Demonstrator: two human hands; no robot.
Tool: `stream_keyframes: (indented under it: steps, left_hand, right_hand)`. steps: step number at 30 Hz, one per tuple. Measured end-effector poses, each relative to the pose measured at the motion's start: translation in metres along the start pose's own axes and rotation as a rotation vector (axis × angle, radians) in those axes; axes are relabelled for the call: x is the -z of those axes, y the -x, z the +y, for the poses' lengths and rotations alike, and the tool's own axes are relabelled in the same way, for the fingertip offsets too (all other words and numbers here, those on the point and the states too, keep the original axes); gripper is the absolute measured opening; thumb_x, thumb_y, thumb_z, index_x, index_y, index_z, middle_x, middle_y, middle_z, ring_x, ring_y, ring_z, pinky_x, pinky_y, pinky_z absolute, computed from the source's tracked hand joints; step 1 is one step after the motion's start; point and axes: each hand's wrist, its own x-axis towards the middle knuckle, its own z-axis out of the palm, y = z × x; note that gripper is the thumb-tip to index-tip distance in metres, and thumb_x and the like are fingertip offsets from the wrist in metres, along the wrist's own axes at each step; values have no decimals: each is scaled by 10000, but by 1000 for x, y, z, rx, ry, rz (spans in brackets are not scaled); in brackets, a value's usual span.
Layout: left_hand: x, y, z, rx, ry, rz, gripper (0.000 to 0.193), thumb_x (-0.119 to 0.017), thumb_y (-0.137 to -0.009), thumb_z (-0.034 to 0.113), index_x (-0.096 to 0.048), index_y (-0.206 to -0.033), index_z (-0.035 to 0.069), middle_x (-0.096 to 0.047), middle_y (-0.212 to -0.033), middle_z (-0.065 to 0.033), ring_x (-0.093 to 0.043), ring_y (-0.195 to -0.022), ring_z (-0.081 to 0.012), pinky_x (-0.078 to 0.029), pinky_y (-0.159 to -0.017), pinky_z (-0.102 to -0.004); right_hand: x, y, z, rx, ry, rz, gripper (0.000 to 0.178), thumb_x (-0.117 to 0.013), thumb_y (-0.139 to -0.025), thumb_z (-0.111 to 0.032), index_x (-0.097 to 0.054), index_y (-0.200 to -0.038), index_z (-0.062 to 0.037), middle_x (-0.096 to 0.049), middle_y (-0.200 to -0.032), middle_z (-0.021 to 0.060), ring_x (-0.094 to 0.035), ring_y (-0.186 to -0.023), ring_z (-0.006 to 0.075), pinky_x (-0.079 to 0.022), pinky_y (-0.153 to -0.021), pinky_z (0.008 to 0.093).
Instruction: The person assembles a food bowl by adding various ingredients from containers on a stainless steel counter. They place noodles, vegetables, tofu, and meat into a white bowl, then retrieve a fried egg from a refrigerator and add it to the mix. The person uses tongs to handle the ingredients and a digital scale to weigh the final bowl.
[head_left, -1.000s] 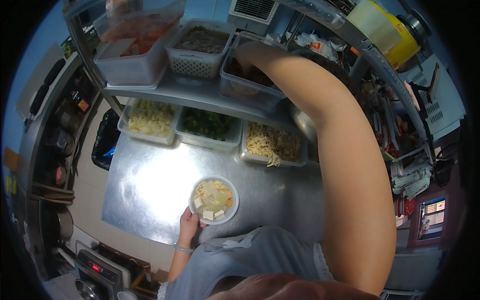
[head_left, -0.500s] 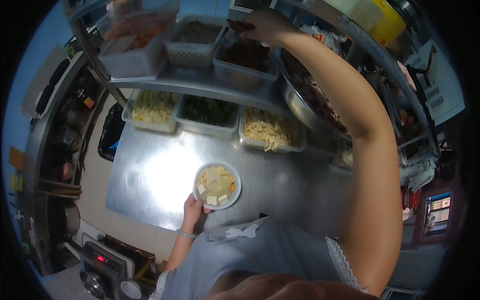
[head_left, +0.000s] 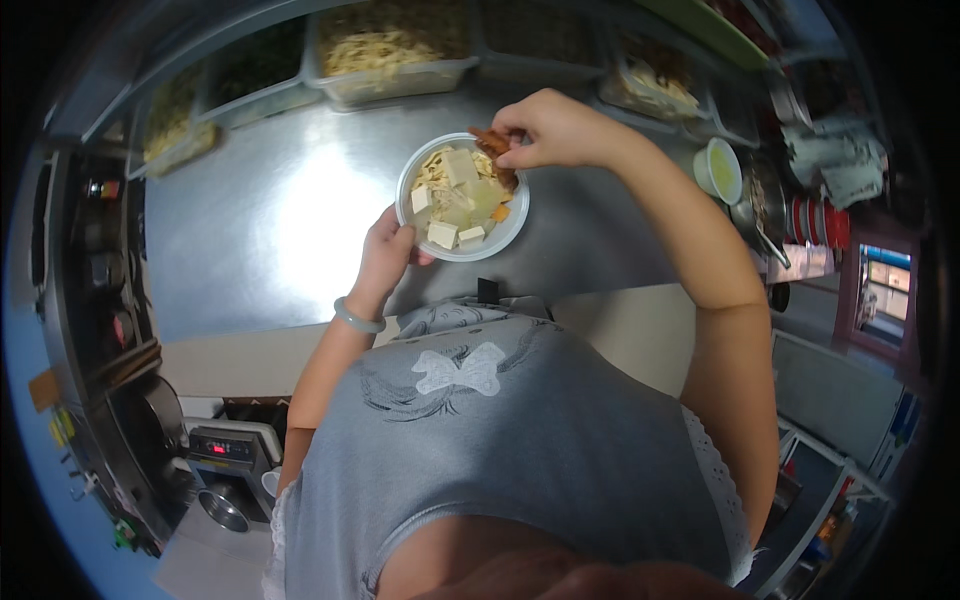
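Observation:
My left hand (head_left: 385, 250) grips the lower left side of a round white bowl (head_left: 402, 190). Inside lie white tofu cubes (head_left: 441, 234), pale yellow shreds, translucent pale slices and a bit of orange. Over the bowl's upper right rim, my right hand (head_left: 548, 132) pinches reddish-brown food pieces (head_left: 488, 142). These pieces look thin and browned; their exact kind is unclear. One hangs down the inner right side of the bowl.
A tub of pale shreds (head_left: 395, 50) stands at the table's far edge, between other food tubs. Right of my right arm are a bowl of light green food (head_left: 718, 170) and grey bags (head_left: 835, 165). The steel table (head_left: 240, 200) ends near my waist.
My right hand has come down from the brown-food tub on the upper shelf to the bowl, bringing pieces with it. My left hand still holds the bowl. The view has tilted downward.

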Motion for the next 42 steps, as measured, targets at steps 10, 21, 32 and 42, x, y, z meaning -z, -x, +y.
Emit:
stream_keyframes:
  steps: [10, 21, 32, 42]
  left_hand:
    - [-197, -33, -73, 10, 64, 20, 306, -368, -858, 61, -463, -1140, -8, -604, -859, -112, -592, -597, -139, -527, -548, -240]
    - [-323, -52, -117, -6, 134, 113, 280, -363, -866, 64, -451, -1126, 8, -599, -813, -118, -588, -576, -155, -525, -558, -266]
    - [-358, -74, -140, -10, 194, 175, 248, -357, -894, 75, -447, -1111, -1, -600, -838, -128, -581, -601, -156, -504, -569, -257]
    - [-347, -94, -135, 26, 124, 62, 362, -395, -927, 228, -369, -1232, 35, -550, -1004, -121, -587, -696, -200, -514, -578, -300]
  right_hand:
    - [-37, 130, 161, -333, 315, 150, 238, -660, -722, -291, -623, -817, -76, -628, -755, 99, -606, -717, 255, -473, -611, 381]
    - [-60, 227, 253, -329, 351, 333, 183, -550, -736, -173, -625, -902, -159, -636, -813, 82, -615, -787, 269, -491, -647, 402]
    - [-67, 264, 290, -332, 290, 401, 222, -572, -751, -222, -640, -959, -188, -613, -845, 66, -602, -792, 266, -480, -660, 393]
    - [-65, 265, 285, -265, 105, 595, 123, -555, -753, -269, -611, -782, -164, -551, -805, 101, -575, -699, 318, -468, -583, 431]
